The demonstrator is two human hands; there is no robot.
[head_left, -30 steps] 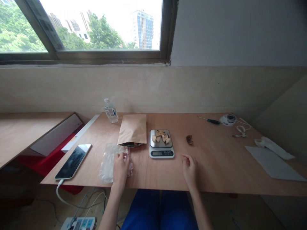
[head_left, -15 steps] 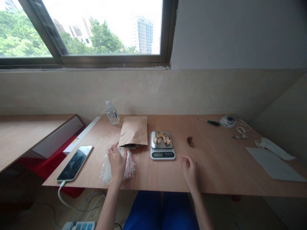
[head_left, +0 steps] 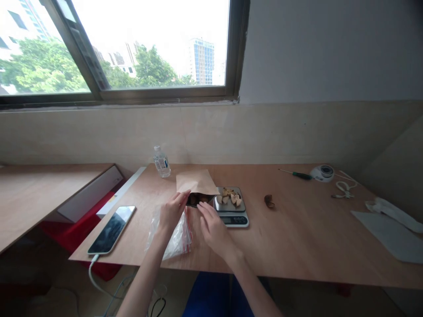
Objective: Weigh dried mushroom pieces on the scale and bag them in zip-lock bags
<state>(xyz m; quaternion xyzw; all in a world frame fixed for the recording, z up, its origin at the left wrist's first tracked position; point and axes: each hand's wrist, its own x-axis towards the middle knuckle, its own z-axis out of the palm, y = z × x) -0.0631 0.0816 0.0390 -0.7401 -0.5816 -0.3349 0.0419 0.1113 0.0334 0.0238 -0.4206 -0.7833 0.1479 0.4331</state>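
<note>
Contents (head_left: 199, 199) of the paper bag (head_left: 195, 182) dark and indistinct

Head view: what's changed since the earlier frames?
Left hand went from the plastic bags to grip the paper bag at its mouth's left side. Right hand moved left to the mouth, which gapes wider. Scale, phone, bottle stayed put.

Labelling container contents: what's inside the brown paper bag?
Dark brown pieces show in the open mouth of the brown paper bag, between left hand and right hand. The bag hides everything deeper; amount can't be told.
</note>
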